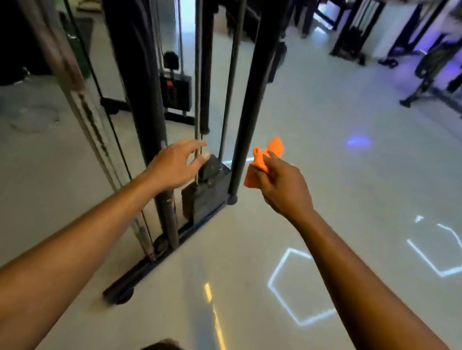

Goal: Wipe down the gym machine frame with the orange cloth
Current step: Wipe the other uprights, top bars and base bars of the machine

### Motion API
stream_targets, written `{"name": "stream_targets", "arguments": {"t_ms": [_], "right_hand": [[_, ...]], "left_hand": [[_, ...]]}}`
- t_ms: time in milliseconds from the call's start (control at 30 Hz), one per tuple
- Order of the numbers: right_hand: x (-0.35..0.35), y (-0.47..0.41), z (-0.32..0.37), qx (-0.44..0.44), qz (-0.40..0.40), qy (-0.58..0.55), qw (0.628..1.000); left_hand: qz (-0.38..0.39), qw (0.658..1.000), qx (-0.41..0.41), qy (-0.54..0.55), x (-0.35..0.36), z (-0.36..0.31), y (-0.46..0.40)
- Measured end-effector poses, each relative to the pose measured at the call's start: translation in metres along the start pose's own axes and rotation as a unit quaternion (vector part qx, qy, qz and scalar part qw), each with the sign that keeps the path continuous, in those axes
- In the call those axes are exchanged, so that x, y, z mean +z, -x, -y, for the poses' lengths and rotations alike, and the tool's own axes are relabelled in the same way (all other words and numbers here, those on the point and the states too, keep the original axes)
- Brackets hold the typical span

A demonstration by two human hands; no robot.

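Where hexagon lights streak pale gym floor, black machine frame.

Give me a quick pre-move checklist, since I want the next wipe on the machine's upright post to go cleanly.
1. Orange cloth gripped by right hand: ok.
2. Cloth touching the black upright post: not ok, it hangs just beside it.
3. Left hand free, fingers spread: ok.
4. Left fingers away from the thin cables: not ok, they overlap them.
5. Dirt on the post: cannot tell, blurred.
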State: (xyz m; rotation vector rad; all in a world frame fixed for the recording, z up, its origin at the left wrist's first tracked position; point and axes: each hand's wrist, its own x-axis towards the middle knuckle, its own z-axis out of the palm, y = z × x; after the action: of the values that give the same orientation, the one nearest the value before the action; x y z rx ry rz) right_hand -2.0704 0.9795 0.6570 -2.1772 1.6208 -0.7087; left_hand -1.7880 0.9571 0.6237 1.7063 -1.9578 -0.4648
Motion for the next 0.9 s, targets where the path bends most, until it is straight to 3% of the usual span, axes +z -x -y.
{"name": "stream_targets", "arguments": {"t_ms": [233,500,733,900], "right_hand": [[-0.154,-0.139,0.097,-0.237,-0.055,-0.042,0.969],[-0.316,-0.236,0.27,-0.43,-0.197,-0.044,0.88],[-0.394,-0.294,0.388,-0.471,-0.336,-0.044,0.814],[-0.402,-0.334,0.44,-0.488,-0.37,-0.011,0.79]], "left_hand": [[-0.229,0.972,0.002,-0.062,-0.198,-0.096,-0.038],[-0.427,0.892,0.108,-0.098,-0.435,-0.212,-0.066],[-0.483,0.86,0.164,-0.028,-0.573,-0.265,-0.103],[-0.486,0.856,0.174,-0.034,-0.629,-0.284,-0.141]]}}
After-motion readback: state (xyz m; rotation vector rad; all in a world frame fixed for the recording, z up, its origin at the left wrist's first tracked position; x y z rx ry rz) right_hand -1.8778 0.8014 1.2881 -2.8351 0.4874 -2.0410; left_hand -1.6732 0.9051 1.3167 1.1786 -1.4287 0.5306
